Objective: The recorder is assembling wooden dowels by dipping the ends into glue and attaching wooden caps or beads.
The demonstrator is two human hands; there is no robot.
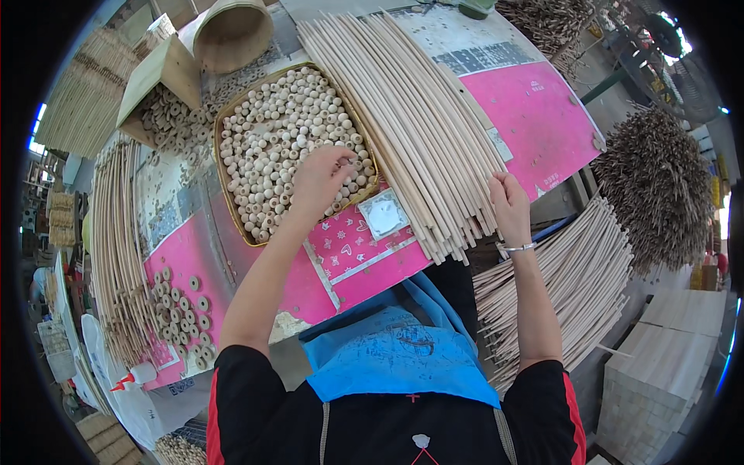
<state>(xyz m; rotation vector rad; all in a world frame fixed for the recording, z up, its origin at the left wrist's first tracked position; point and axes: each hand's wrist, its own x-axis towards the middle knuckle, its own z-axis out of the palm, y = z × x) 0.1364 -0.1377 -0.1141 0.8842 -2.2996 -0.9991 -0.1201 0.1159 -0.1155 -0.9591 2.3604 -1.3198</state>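
Observation:
My left hand is over the right part of a shallow basket full of round wooden beads. Its fingers are curled in a pinch close to the beads, and what lies between them is hidden. Beside the basket, long wooden dowels lie side by side across the table. At their right edge, my right hand is closed, thumb against fingers; whether a dowel is in it cannot be made out. A small white square dish sits between the basket and the dowels' near ends.
Wooden rings are scattered at the table's left, near a red-tipped glue bottle. Behind them lie more sticks and a tipped wooden box spilling rings. A dowel pile and a dark stick bundle stand to the right.

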